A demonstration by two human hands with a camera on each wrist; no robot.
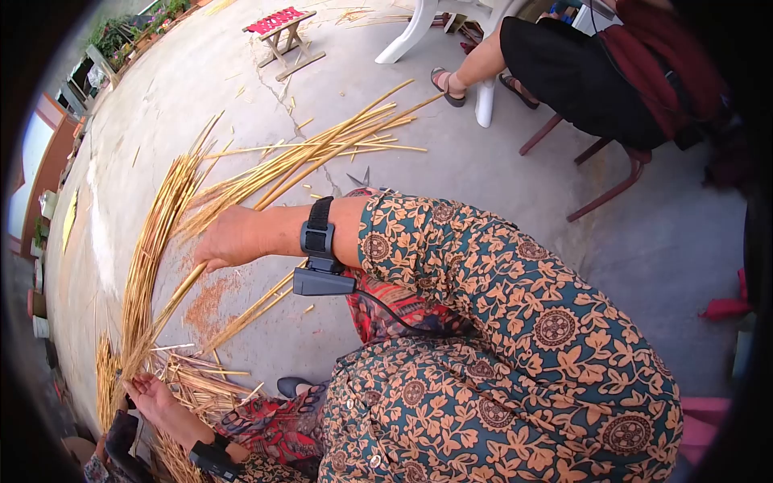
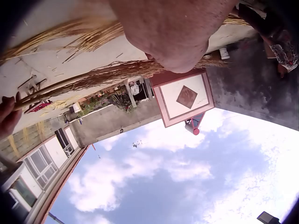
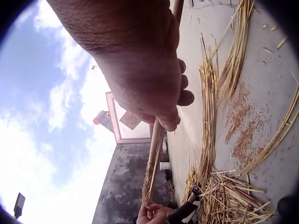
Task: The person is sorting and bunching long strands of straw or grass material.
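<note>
A slim bunch of stalks slants between my two hands above the concrete ground, its twiggy heads toward my left hand, its smoother stems at my right hand. My right grip pinches the stems, some fingers curled loosely beside them; my left grip pinches the fine tips, though the exact lie of each finger is too small to tell. Near the bunch lie a tall sheaf, a fanned heap and, by my left hand, a tangled pile of stems, with reddish chaff scattered on the ground.

Done well, I judge, this calls for a light, even tension: firm at the stems so none slides out, gentle at the heads, where dry twigs may snap. The right hand should carry the weight while the left squares the tips. Lifting the bunch clear of the sheaf would avoid snags. What look like scissors show just beyond my right forearm, points bare, so any sweep of that arm needs care.
</note>
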